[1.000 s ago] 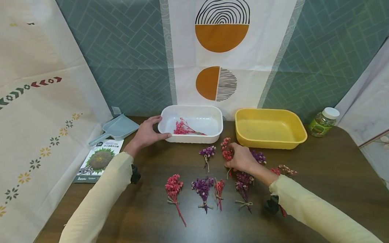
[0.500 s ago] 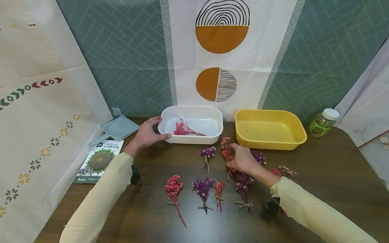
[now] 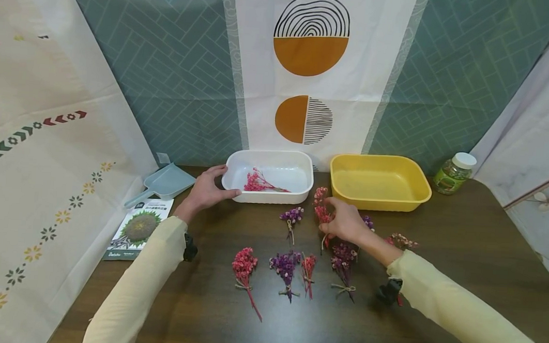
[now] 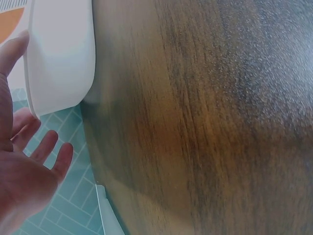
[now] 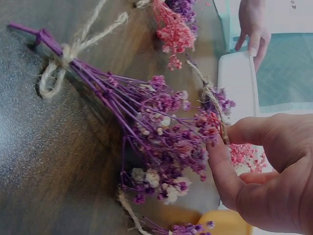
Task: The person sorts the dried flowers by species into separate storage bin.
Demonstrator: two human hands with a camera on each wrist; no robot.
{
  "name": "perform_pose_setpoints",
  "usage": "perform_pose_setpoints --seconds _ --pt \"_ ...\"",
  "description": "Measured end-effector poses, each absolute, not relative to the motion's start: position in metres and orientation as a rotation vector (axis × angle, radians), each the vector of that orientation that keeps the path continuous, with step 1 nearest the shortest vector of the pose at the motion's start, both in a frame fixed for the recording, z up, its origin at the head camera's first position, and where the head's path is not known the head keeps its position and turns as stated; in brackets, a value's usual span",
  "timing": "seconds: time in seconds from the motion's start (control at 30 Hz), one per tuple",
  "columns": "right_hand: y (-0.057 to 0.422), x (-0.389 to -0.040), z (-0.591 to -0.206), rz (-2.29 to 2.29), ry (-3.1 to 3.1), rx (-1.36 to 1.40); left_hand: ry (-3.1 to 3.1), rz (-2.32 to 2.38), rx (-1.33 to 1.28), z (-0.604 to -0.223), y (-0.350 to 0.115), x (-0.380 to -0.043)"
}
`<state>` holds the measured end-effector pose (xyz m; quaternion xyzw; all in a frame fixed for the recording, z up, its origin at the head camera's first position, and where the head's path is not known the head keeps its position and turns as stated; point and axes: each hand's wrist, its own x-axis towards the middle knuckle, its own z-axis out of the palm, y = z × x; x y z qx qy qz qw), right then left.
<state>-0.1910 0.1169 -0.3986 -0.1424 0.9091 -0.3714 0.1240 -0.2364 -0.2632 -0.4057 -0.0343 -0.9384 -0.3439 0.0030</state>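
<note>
The right hand (image 3: 345, 222) pinches a small red dried-flower bunch (image 3: 321, 210) by its twine-bound stems between thumb and fingers, as the right wrist view shows. In the head view the left hand (image 3: 206, 191) grips the left end of a white plastic tub (image 3: 275, 197), thumb on the front rim and fingers at the side. Inside the tub lies a pink dried-flower bunch (image 3: 262, 181). Below the right hand lies a purple bunch tied with twine (image 5: 151, 122). Another purple bunch (image 3: 367, 222) is partly hidden behind that hand.
More tied bunches lie on the table: a small purple one (image 3: 292, 215), a pink one (image 3: 244, 266), a purple one (image 3: 285, 265) and a small red one (image 3: 308, 269). A yellow tub (image 3: 380, 204), lidded jar (image 3: 453, 173), dustpan (image 3: 169, 181) and seed packet (image 3: 140, 229) stand around.
The right hand and the red bunch have shifted slightly, the bunch's flower end rising toward the tubs. The left hand stays on the white tub.
</note>
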Motion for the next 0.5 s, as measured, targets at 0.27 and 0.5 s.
perform_pose_setpoints --seconds 0.27,0.5 --pt "0.118 -0.19 -0.387 -1.092 2.671 -0.46 -2.949 -1.073 -0.089 -0.407 -0.264 -0.235" --pt "0.116 -0.194 -0.374 -1.093 2.704 -0.556 -2.942 -1.074 -0.108 -0.406 -0.264 -0.236"
